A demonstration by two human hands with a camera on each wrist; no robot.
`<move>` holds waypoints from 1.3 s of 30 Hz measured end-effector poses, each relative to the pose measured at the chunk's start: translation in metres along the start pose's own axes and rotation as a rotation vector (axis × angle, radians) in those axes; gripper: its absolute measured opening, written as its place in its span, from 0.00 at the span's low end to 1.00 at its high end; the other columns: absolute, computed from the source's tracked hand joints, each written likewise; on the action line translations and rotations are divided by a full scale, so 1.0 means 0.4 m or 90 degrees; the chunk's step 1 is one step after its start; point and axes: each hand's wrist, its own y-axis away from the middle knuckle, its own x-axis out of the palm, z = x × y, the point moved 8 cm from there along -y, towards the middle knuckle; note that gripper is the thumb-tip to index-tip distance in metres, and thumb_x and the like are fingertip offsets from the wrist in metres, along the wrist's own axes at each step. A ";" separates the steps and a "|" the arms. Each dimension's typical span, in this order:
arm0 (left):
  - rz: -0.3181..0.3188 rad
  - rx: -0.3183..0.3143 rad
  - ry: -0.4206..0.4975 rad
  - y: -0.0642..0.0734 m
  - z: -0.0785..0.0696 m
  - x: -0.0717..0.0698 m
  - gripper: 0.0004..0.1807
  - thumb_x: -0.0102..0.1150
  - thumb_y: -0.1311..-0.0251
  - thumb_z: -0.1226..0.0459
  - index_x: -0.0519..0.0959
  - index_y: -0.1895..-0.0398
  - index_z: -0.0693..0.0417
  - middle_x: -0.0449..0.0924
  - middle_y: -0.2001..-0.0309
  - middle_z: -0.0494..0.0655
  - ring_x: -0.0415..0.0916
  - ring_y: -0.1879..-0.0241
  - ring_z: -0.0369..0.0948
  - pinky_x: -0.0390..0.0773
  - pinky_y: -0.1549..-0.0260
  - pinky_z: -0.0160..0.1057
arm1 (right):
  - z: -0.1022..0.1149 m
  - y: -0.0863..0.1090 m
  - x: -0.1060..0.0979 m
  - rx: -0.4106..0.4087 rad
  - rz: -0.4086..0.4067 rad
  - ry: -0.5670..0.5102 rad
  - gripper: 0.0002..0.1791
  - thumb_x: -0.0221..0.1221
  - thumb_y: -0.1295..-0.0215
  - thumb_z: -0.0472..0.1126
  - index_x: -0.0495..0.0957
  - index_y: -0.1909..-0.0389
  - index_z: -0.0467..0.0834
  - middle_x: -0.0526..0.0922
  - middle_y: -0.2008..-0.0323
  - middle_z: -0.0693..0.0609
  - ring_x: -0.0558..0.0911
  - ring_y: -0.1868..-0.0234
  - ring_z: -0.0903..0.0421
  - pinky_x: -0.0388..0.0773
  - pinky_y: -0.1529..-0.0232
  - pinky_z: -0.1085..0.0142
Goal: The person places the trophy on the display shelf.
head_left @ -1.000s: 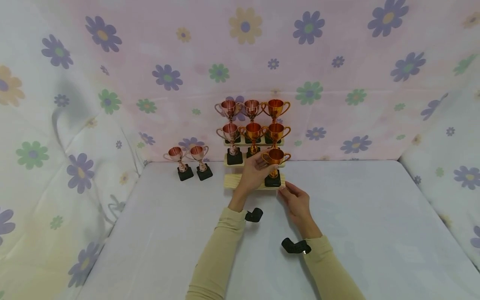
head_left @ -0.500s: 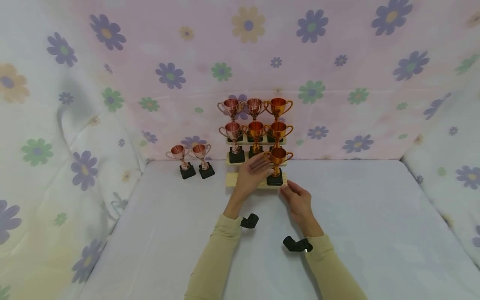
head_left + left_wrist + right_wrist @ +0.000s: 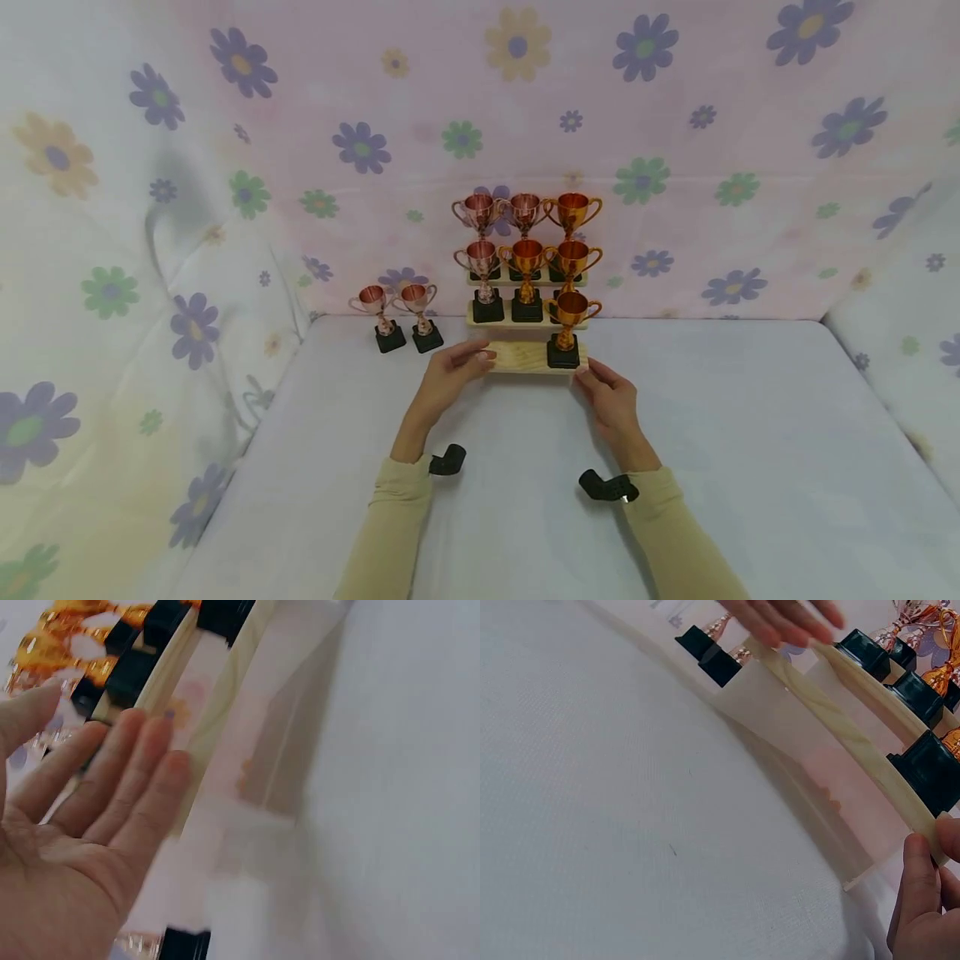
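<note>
Left hand (image 3: 71, 825), blurred, perhaps touching stand (image 3: 525, 357)

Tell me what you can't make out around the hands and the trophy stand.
- Left wrist view: trophies are a motion-blurred orange smear; left hand covers the stand's end.
- Right wrist view: right hand cut off by the corner, its grip unclear.
- Head view: back-row bases hidden behind the front trophies.
</note>
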 end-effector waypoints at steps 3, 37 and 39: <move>0.010 -0.050 -0.027 0.023 0.023 -0.041 0.23 0.54 0.24 0.61 0.72 0.31 0.63 0.81 0.41 0.62 0.81 0.43 0.53 0.81 0.41 0.48 | 0.002 0.001 -0.001 0.002 -0.001 0.003 0.28 0.57 0.24 0.38 0.66 0.26 0.39 0.69 0.28 0.43 0.79 0.44 0.58 0.79 0.42 0.72; -0.454 -0.009 -0.037 0.026 0.021 -0.456 0.38 0.67 0.38 0.70 0.63 0.27 0.65 0.69 0.33 0.66 0.69 0.34 0.59 0.74 0.35 0.46 | 0.002 -0.010 -0.004 -0.002 0.002 0.003 0.28 0.56 0.24 0.36 0.66 0.26 0.38 0.68 0.29 0.41 0.78 0.43 0.56 0.80 0.42 0.72; -0.436 -0.012 -0.024 0.012 0.016 -0.459 0.39 0.67 0.38 0.70 0.61 0.25 0.64 0.69 0.32 0.65 0.68 0.33 0.57 0.71 0.31 0.50 | 0.000 -0.010 -0.005 0.000 0.001 0.005 0.28 0.56 0.24 0.37 0.66 0.26 0.38 0.68 0.29 0.41 0.78 0.42 0.55 0.79 0.42 0.72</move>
